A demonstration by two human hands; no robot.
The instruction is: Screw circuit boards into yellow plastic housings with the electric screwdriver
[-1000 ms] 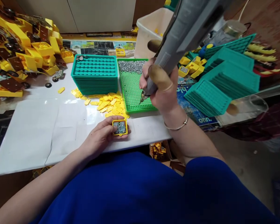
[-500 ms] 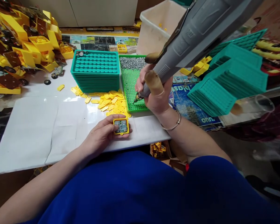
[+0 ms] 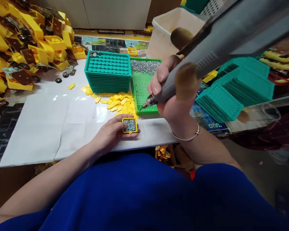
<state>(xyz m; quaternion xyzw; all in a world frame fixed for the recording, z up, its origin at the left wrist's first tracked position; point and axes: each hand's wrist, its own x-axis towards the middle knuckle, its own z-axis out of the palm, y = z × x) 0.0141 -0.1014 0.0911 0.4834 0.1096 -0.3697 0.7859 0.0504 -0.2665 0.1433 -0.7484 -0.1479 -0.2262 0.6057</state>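
My left hand (image 3: 114,129) holds a small square yellow case (image 3: 129,125) with a circuit board in it, its open side facing up, above the table's front edge. My right hand (image 3: 174,88) is wrapped round a grey electric screwdriver (image 3: 195,64), with brown covers on two of the fingers. The screwdriver's bit points down and left, over the near end of a green perforated tray (image 3: 144,86); whether a screw sits on its tip is hard to make out. Small silver screws (image 3: 145,66) are heaped at the tray's far end.
Loose yellow plastic pieces (image 3: 121,103) lie left of the tray, beside a stack of teal trays (image 3: 107,75). Yellow housings with wires (image 3: 48,48) are piled at the far left. A whitish bin (image 3: 163,32) stands behind; more teal trays (image 3: 233,93) and a clear cup (image 3: 267,112) are at right.
The view has shifted a little, so most things sit further right. My right hand and the screwdriver appear larger and nearer. Both hands keep their holds.
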